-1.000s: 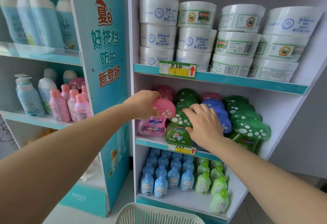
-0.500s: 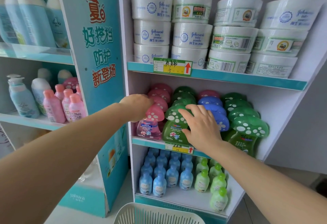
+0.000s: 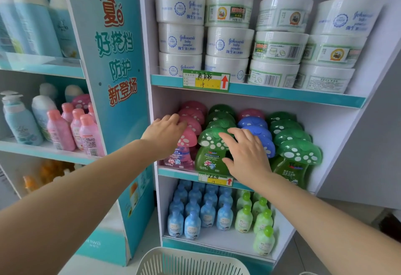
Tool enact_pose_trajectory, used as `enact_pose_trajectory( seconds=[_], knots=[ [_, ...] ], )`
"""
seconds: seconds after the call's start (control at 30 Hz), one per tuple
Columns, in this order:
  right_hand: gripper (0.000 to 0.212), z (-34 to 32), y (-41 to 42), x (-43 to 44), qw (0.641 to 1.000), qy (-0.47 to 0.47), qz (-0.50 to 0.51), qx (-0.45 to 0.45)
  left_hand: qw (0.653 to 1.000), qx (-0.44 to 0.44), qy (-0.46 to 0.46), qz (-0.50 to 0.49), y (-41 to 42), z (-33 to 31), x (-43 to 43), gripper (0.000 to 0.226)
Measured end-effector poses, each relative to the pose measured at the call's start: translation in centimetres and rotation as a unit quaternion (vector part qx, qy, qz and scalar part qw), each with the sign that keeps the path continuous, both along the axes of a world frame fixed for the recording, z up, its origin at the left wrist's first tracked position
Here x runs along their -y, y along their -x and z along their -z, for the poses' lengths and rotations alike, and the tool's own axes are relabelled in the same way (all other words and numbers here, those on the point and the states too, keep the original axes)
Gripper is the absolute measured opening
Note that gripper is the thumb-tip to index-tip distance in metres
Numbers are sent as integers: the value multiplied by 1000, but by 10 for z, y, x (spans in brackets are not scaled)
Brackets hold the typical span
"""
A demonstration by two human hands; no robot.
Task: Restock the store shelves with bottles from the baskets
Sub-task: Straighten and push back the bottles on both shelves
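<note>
Pink mushroom-cap bottle (image 3: pixel 187 144) fronts its row on middle shelf (image 3: pixel 180 172). I read left hand (image 3: pixel 165 136) flat against its cap, fingers straight: likely aligning row. Right hand (image 3: pixel 247 154), fingers spread, braces green mushroom-cap bottle (image 3: pixel 209 152) against tipping. Basket (image 3: pixel 191 261) below.

Take the price tag (image 3: pixel 216 179) on the middle shelf (image 3: pixel 180 171) edge as our mark: straight above it stands the front bottle (image 3: pixel 208 157), right hand (image 3: pixel 246 155) spread on its cap, more bottles lined up behind. One row left of the tag, the end bottle (image 3: pixel 184 153), left hand (image 3: pixel 163 135) over its cap. Above the tag, stacked tubs (image 3: pixel 230 42); below it, small bottles (image 3: pixel 201 211) in rows; lower and nearer, a basket (image 3: pixel 191 261); left, the display panel (image 3: pixel 112 79).
</note>
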State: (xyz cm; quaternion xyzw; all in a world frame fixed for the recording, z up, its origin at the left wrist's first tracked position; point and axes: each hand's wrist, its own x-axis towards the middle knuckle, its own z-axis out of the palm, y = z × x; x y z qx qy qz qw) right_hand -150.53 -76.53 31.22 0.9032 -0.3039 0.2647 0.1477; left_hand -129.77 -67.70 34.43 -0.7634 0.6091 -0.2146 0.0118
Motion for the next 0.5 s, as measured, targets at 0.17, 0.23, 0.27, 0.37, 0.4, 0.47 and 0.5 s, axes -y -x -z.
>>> enact_pose_trajectory(
  seconds=[0.17, 0.23, 0.27, 0.37, 0.4, 0.47, 0.5],
  knots=[
    [58, 4, 15, -5, 999, 19, -30, 31, 993, -14, 91, 68, 21, 11, -13, 51],
    [54, 12, 22, -11, 998, 20, -53, 33, 985, 3, 122, 121, 31, 21, -19, 48],
    [52, 18, 25, -14, 997, 16, -63, 31, 982, 3, 128, 139, 34, 30, -22, 43],
    [44, 43, 36, -23, 996, -4, -84, 23, 983, -28, 92, 156, 43, 63, -31, 27],
    [42, 51, 40, -27, 996, -12, -85, 17, 985, -39, 71, 155, 46, 75, -35, 25],
    [39, 70, 46, -33, 997, -32, -77, -1, 989, -61, 24, 136, 49, 102, -40, 19],
    [37, 81, 49, -34, 996, -46, -71, -11, 989, -72, 2, 131, 50, 116, -42, 18]
  ],
)
